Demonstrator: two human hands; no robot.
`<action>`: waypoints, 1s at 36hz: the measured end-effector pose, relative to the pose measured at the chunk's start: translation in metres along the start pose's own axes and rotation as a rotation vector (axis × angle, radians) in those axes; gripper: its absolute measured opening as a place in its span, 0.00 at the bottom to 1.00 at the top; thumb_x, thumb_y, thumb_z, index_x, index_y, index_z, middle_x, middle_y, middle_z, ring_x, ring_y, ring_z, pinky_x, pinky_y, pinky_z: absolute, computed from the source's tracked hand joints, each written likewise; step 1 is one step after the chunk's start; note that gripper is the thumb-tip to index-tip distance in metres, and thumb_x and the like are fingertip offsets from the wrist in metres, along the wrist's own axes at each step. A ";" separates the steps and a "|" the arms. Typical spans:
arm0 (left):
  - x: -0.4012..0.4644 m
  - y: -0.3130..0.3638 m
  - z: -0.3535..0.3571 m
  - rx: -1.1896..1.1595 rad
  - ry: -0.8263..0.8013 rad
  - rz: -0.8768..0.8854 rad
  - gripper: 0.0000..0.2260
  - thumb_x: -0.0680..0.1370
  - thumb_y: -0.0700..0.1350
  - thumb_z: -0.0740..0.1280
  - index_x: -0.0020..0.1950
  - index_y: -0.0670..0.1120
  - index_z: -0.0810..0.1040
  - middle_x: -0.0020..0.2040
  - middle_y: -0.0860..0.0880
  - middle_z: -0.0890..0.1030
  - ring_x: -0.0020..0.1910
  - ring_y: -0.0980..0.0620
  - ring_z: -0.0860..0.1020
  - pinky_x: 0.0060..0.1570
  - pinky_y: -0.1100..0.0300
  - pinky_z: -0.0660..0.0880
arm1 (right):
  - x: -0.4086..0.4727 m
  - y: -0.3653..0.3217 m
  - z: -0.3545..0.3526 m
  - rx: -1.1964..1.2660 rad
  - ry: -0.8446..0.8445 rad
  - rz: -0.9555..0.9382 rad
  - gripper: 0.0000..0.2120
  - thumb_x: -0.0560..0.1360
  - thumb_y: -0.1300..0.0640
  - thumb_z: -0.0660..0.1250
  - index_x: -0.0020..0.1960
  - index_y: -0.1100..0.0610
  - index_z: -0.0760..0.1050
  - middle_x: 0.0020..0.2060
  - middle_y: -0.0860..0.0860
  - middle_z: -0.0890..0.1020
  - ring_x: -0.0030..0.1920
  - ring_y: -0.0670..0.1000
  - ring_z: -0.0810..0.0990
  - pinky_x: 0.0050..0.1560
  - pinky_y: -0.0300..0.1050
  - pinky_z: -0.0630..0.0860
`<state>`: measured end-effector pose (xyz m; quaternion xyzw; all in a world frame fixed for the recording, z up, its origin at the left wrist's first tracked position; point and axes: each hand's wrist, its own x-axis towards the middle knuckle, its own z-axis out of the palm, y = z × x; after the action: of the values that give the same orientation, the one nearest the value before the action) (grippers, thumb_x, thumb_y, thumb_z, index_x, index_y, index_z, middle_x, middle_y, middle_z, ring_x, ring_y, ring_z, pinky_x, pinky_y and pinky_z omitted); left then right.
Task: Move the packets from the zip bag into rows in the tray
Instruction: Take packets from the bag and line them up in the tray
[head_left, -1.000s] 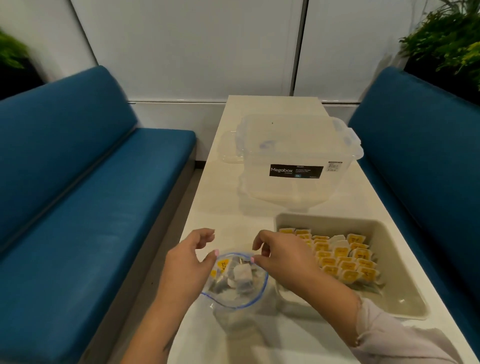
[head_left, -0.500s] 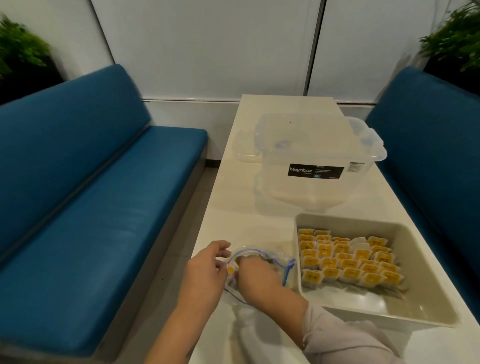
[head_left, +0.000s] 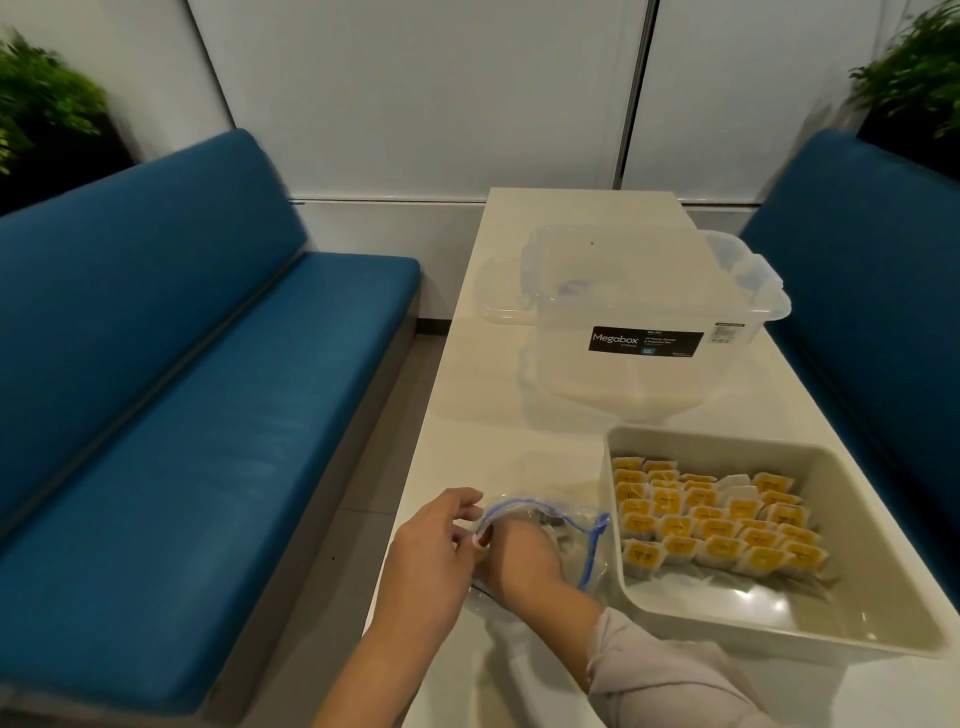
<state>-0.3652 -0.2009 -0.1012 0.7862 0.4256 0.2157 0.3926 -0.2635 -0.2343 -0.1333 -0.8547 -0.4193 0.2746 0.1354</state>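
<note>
dim indoor light | glare on tray (head_left: 779, 618) floor | blurred, bowed edges

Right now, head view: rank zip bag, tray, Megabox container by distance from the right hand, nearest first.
1. zip bag: right hand is inside its mouth, near table edge.
2. tray: just right of the bag.
3. Megabox container: farther up the table, beyond the tray.

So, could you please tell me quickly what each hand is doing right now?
Left hand: pinches the zip bag rim, holding it open.
Right hand: reaches inside the bag; its grip cannot be told.

Clear plastic zip bag (head_left: 576, 540), glossy tray (head_left: 779, 618), smooth table (head_left: 483, 415)
</note>
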 end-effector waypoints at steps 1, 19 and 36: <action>0.001 0.000 0.000 -0.001 0.001 0.000 0.19 0.74 0.32 0.65 0.57 0.54 0.76 0.45 0.61 0.79 0.41 0.63 0.78 0.42 0.71 0.74 | -0.002 0.001 0.000 0.056 0.016 -0.002 0.09 0.77 0.60 0.60 0.53 0.59 0.77 0.52 0.56 0.81 0.53 0.56 0.78 0.49 0.43 0.71; 0.006 0.000 0.000 0.042 0.018 -0.006 0.19 0.74 0.33 0.64 0.57 0.55 0.76 0.46 0.62 0.78 0.42 0.63 0.77 0.39 0.74 0.72 | -0.011 0.009 -0.020 0.070 0.085 -0.054 0.09 0.76 0.59 0.64 0.53 0.53 0.80 0.46 0.51 0.84 0.42 0.49 0.78 0.47 0.41 0.75; 0.006 0.012 -0.002 0.131 -0.011 0.031 0.16 0.74 0.39 0.66 0.57 0.56 0.75 0.51 0.63 0.77 0.45 0.60 0.77 0.45 0.66 0.74 | -0.042 0.046 -0.083 0.623 0.078 -0.124 0.06 0.73 0.60 0.72 0.43 0.49 0.80 0.38 0.52 0.81 0.34 0.44 0.78 0.37 0.36 0.74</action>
<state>-0.3572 -0.1987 -0.0905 0.8180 0.4242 0.1891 0.3392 -0.2063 -0.2958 -0.0727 -0.7549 -0.3607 0.3481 0.4230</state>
